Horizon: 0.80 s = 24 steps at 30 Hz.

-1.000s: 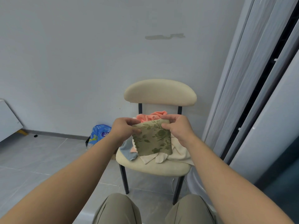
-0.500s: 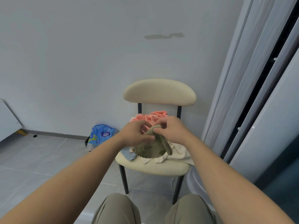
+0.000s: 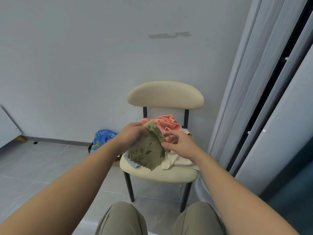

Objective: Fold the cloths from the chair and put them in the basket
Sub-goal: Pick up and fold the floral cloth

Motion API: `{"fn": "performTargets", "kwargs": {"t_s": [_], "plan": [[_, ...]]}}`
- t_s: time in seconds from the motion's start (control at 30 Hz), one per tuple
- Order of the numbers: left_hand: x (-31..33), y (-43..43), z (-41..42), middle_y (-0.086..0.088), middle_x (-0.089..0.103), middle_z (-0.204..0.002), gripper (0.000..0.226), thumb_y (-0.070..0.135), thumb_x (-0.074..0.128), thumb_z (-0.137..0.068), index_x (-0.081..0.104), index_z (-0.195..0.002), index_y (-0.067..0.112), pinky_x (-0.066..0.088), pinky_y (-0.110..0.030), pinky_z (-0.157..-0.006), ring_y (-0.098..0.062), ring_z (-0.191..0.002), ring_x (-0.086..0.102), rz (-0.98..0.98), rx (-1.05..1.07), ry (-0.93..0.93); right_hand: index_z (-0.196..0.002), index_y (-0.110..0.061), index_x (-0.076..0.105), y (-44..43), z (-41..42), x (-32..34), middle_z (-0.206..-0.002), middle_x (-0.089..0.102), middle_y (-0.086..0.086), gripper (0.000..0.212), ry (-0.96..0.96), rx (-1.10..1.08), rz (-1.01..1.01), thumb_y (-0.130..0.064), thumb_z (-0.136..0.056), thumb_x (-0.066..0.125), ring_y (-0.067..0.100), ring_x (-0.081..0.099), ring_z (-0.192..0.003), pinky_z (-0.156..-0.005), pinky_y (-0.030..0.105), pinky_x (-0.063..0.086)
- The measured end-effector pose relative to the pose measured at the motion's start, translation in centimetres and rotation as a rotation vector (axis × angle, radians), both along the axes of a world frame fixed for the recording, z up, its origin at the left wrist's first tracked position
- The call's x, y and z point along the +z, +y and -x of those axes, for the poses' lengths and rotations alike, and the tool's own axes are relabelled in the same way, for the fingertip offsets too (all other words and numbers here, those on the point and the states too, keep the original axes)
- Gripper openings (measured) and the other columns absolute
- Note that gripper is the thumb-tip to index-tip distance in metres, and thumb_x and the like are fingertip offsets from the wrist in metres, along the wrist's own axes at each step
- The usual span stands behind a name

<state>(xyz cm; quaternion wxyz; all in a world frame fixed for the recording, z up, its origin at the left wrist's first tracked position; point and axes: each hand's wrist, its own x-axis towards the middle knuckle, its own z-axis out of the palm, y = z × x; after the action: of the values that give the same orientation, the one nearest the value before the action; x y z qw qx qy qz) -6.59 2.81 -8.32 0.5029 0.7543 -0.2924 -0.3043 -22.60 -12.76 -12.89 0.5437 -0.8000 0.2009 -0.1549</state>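
One green leaf-print cloth (image 3: pixel 149 150) is held in mid-frame above the chair (image 3: pixel 166 94), gripped at its upper left by the left hand (image 3: pixel 132 138). A second ago it was stretched flat by both top corners, but now it hangs doubled and tilted, so a first fold is judged made. Its right edge is touched by the right hand (image 3: pixel 179 145), fingers loosely spread; a pinch cannot be confirmed. Pink cloth (image 3: pixel 167 124) and cream cloth (image 3: pixel 179 161) lie unfolded behind. No basket is seen.

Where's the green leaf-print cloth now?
Head view, centre: the left hand grips the green leaf-print cloth above the chair seat, in front of the pink cloth; right hand at its right edge.
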Motion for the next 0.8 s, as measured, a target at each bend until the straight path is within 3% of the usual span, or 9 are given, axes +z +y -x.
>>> {"fn": "performTargets", "kwargs": {"t_s": [0.07,0.27,0.4,0.47,0.53,0.6,0.63,0.7,0.8], "plan": [[-0.1,0.0,0.0,-0.008,0.072,-0.084,0.009,0.015,0.064,-0.074,0.07,-0.073,0.022,0.054,-0.046,-0.083,-0.032,-0.089,0.066,0.008,-0.013,0.023,-0.106,-0.043,0.065,0.4,0.0,0.3,-0.096,0.064,-0.008,0.03,-0.024,0.023,-0.023,-0.028,-0.086,0.082,0.008,0.059,-0.087,-0.072,0.016,0.05],[-0.6,0.2,-0.6,-0.01,0.076,-0.104,0.033,0.01,0.06,-0.076,0.074,-0.104,0.022,0.055,-0.052,-0.099,-0.034,-0.104,0.07,0.03,-0.022,0.03,-0.104,-0.034,0.076,0.7,-0.7,0.1,-0.089,0.073,-0.016,0.015,-0.03,-0.012,0.073,-0.024,-0.094,0.071,0.001,0.065,-0.085,-0.071,0.016,0.049],[-0.5,0.3,-1.0,-0.013,0.077,-0.106,0.041,0.014,0.059,-0.066,0.082,-0.099,0.021,0.052,-0.055,-0.103,-0.039,-0.11,0.068,0.008,-0.078,0.009,-0.095,-0.026,0.078,0.7,-0.8,0.0,-0.084,0.074,-0.007,0.012,0.007,-0.056,0.059,-0.025,-0.097,0.067,0.007,0.065,-0.078,-0.072,0.028,0.051],[-0.3,0.3,-1.1,-0.016,0.076,-0.105,0.041,0.016,0.06,-0.061,0.082,-0.096,0.016,0.051,-0.058,-0.103,-0.043,-0.109,0.067,0.002,-0.081,-0.013,-0.092,-0.015,0.078,0.7,-0.7,0.2,-0.096,0.073,0.006,0.016,0.026,-0.037,0.095,-0.022,-0.098,0.065,0.014,0.064,-0.082,-0.075,0.035,0.053],[-0.3,0.3,-1.1,-0.021,0.075,-0.103,0.043,0.014,0.06,-0.057,0.082,-0.094,0.011,0.052,-0.06,-0.101,-0.048,-0.108,0.066,0.01,-0.076,-0.027,-0.088,-0.013,0.08,1.0,-0.5,0.6,-0.109,0.073,-0.008,0.018,0.004,0.029,0.013,-0.011,-0.097,0.064,0.002,0.065,-0.093,-0.077,0.015,0.051],[-0.3,0.3,-1.2,-0.025,0.074,-0.104,0.045,0.012,0.059,-0.055,0.081,-0.094,0.006,0.052,-0.061,-0.1,-0.051,-0.108,0.064,0.024,-0.081,-0.027,-0.088,-0.014,0.083,1.1,-0.4,0.9,-0.116,0.069,-0.024,0.023,0.004,0.083,-0.079,-0.003,-0.092,0.064,-0.013,0.062,-0.096,-0.078,0.009,0.048],[-0.4,0.3,-1.2,-0.025,0.074,-0.104,0.046,0.011,0.058,-0.054,0.08,-0.093,0.005,0.052,-0.061,-0.1,-0.051,-0.108,0.064,0.029,-0.088,-0.023,-0.077,-0.019,0.082,1.0,-0.5,0.7,-0.112,0.07,-0.023,0.028,0.013,0.087,-0.082,-0.003,-0.09,0.063,-0.01,0.063,-0.09,-0.078,0.014,0.049],[-0.4,0.3,-1.0,-0.024,0.074,-0.103,0.045,0.01,0.058,-0.053,0.081,-0.092,0.004,0.052,-0.06,-0.101,-0.051,-0.109,0.064,0.038,-0.099,-0.002,-0.048,-0.022,0.062,0.9,-0.5,0.6,-0.071,0.062,-0.01,0.043,0.01,0.056,-0.045,-0.003,-0.086,0.063,0.004,0.052,-0.065,-0.066,0.024,0.042],[-0.4,0.3,-0.9,-0.024,0.075,-0.103,0.045,0.01,0.057,-0.054,0.081,-0.092,0.005,0.052,-0.058,-0.101,-0.05,-0.109,0.065,0.066,-0.068,0.052,-0.046,-0.021,0.043,1.0,-0.6,0.7,-0.055,0.036,-0.006,0.046,-0.002,0.015,-0.017,-0.006,-0.084,0.064,0.01,0.033,-0.055,-0.054,0.025,0.029]]}}
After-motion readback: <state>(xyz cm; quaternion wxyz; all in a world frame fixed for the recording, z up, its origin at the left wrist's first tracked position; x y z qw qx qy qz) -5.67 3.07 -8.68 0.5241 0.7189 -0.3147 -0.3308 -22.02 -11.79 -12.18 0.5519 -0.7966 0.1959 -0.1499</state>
